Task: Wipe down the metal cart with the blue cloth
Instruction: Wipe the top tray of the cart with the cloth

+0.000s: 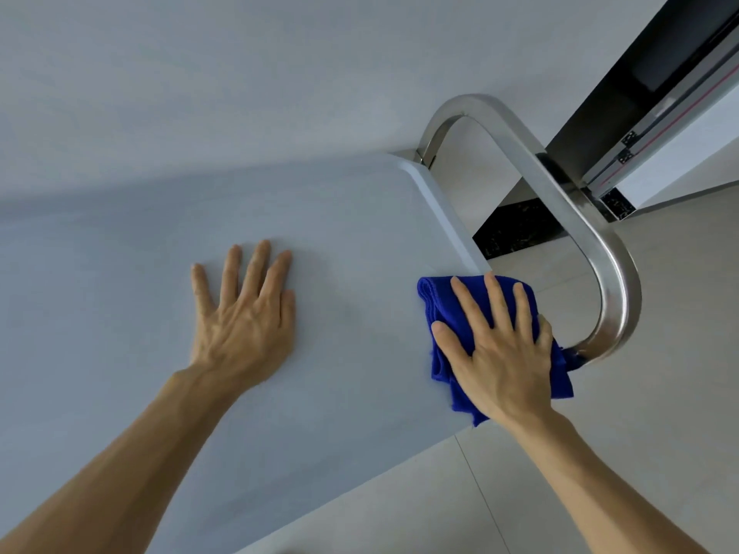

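Right hand (pixel 500 353) presses flat, fingers spread, on the cloth (pixel 440 313) at the cart (pixel 340 217) top's corner beside the handle (pixel 560 185). Left hand (pixel 244 313) rests flat, bracing. Cloth looks soft, limp; best held under the palm.

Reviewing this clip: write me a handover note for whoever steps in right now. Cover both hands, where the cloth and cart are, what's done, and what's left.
Left hand: flat, fingers spread, resting on the cart top, holding nothing.
Right hand: fingers straight, pressing the blue cloth onto the top's corner beside the steel handle.
Cloth: bunched under the palm, hanging slightly over the edge near the handle's base.
Done: cannot tell how much is wiped; no streaks visible.
Left: likely the rest of the top, the raised rim, and the handle.
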A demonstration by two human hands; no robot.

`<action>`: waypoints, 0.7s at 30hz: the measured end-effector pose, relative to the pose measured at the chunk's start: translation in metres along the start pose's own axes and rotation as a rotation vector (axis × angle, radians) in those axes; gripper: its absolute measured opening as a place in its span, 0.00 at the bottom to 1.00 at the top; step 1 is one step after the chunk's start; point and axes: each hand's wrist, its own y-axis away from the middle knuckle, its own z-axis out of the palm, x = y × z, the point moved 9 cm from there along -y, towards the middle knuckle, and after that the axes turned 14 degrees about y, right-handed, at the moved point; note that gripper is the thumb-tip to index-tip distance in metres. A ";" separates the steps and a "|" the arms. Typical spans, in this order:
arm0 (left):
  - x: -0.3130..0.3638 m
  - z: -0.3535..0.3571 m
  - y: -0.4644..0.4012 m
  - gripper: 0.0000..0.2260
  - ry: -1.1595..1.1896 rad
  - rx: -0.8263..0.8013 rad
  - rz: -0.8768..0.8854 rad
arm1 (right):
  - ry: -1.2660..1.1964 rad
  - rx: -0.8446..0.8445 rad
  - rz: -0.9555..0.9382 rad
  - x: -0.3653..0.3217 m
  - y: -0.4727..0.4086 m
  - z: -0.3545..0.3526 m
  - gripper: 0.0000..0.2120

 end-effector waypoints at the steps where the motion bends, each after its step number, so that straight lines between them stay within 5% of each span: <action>1: 0.000 0.005 0.000 0.25 -0.038 0.006 -0.004 | -0.006 -0.004 0.003 -0.001 -0.003 0.000 0.33; 8: 0.003 0.007 0.000 0.27 -0.051 0.013 -0.001 | -0.189 -0.065 0.088 -0.056 -0.103 -0.019 0.33; 12: -0.001 0.007 -0.001 0.27 -0.052 0.010 -0.004 | -0.169 0.137 -0.283 -0.141 -0.072 -0.052 0.29; 16: -0.001 0.009 -0.001 0.26 -0.058 0.003 0.004 | -0.158 0.233 -0.542 -0.124 -0.027 -0.039 0.27; 21: 0.002 0.009 -0.003 0.25 -0.061 0.050 0.051 | -0.114 0.158 -0.222 -0.047 -0.099 -0.022 0.28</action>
